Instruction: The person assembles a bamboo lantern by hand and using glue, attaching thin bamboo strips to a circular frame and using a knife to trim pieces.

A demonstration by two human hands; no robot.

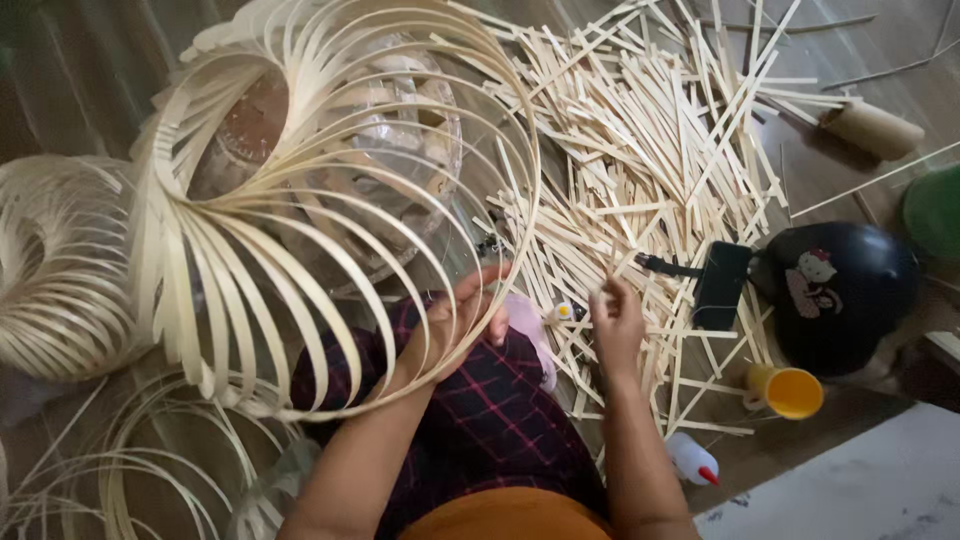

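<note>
At 9 o'clock lies a finished coil of bamboo rings (60, 265). Below it, at 7 o'clock, loose bamboo hoops (150, 460) rest on the floor. The large bamboo strip frame (330, 200) fills the field from 10 to 12 o'clock; its curved slats fan out over a clear plastic form (400, 130) seated inside it.

My left hand (465, 315) is at centre, fingers curled around the lower rim of the frame, gripping it. My leg in dark checked cloth (480, 420) lies under this hand.

My right hand (617, 320) is just right of centre, fingertips pinched on one thin bamboo stick (612, 270) at the edge of the pile of cut bamboo sticks (660, 150), which spreads from 12 to 3 o'clock.

A small glue bottle with a red tip (692, 462) lies at 5 o'clock. A yellow cup (788, 390) lies on its side at 4 o'clock. A black flat tool (720, 285) and a black rounded helmet with a white cartoon sticker (840, 290) sit at 3 o'clock. A cardboard tube (872, 128) lies at 2 o'clock.
</note>
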